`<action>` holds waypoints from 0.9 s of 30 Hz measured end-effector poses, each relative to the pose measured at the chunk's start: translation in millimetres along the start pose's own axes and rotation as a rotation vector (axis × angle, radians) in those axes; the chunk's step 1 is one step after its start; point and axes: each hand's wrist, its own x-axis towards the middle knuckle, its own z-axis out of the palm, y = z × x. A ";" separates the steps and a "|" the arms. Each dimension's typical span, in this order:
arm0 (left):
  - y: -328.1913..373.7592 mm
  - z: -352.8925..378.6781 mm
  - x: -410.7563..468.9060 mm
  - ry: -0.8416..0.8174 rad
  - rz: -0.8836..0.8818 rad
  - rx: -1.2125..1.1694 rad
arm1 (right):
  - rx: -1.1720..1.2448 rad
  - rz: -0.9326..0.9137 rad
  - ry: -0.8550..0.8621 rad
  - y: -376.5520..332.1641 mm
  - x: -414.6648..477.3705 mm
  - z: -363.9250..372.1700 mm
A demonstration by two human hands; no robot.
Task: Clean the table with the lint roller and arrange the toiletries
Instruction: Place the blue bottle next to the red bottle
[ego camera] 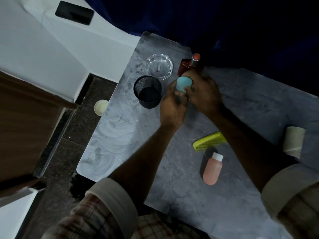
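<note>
In the head view, we had both hands close together over the grey table (241, 104), near its far edge. Our left hand (172, 109) and our right hand (205, 94) were both wrapped around a small light blue thing (183, 84), so the two hands were touching each other. We could not tell what the blue thing was, because our fingers hid most of it. Just behind our hands stood a dark red box (183, 67) and a tube with an orange top (196, 59). To the left of our hands stood a black mesh cup (148, 92), and behind it sat a clear glass dish (159, 66). Nearer to us, well apart from our hands, lay a yellow-green comb (209, 141) and a pink bottle with a white cap (212, 169), which was lying on its side. A pale roll (293, 143) lay at the right; we think it was the lint roller, but we could not be sure. We think we were sorting the toiletries. Things could go wrong here. Our hands were very close to the red box and the tube, so one bump could knock them over. The blue thing could slip out if we let go too soon. The glass dish could break if it got pushed off the edge.
</note>
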 end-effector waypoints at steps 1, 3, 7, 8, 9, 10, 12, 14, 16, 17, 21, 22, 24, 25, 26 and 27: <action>-2.5 -0.6 0.8 -0.009 0.000 -0.003 | -0.008 0.002 0.016 -0.4 -0.3 1.7; -5.7 -1.4 1.3 -0.030 0.004 -0.003 | -0.005 0.015 0.040 -1.3 -1.3 3.6; -6.4 0.9 2.6 -0.071 -0.014 -0.013 | -0.002 0.038 0.065 0.1 -5.5 4.4; -6.4 1.9 2.8 -0.077 -0.016 -0.018 | -0.004 0.040 0.063 0.6 -6.6 4.7; -6.5 2.6 2.7 -0.082 -0.019 -0.028 | -0.005 0.043 0.060 0.9 -7.4 5.2; -6.8 3.3 2.6 -0.085 -0.023 -0.041 | -0.005 0.045 0.055 1.2 -7.9 5.9; -7.9 4.3 2.3 -0.082 -0.015 -0.046 | -0.006 0.047 0.047 1.4 -9.0 7.1; -8.8 4.3 2.0 -0.078 -0.005 -0.038 | 0.000 0.052 0.043 1.2 -9.8 7.9; -9.1 3.8 2.0 -0.083 -0.011 -0.048 | 0.005 0.054 0.048 0.8 -10.6 8.7; -9.2 3.6 1.9 -0.085 -0.015 -0.049 | 0.006 0.056 0.049 0.5 -10.9 9.1; -8.9 1.2 -0.8 -0.082 -0.004 -0.024 | 0.020 0.081 0.033 0.6 -11.4 10.0; -9.4 0.4 -1.8 -0.088 -0.002 -0.025 | 0.020 0.088 0.031 0.8 -11.4 9.9; -9.1 -1.6 -4.1 -0.111 -0.024 -0.029 | 0.028 0.093 0.031 0.1 -12.1 8.3; -8.3 -2.8 -5.1 -0.118 -0.041 -0.026 | 0.033 0.095 0.033 -0.3 -13.0 6.3; -8.3 -4.3 -6.4 -0.119 -0.053 -0.017 | 0.040 0.096 0.038 -0.4 -14.7 3.9; -8.3 -5.6 -8.5 -0.115 -0.060 -0.004 | 0.049 0.096 0.047 -0.2 -17.6 0.4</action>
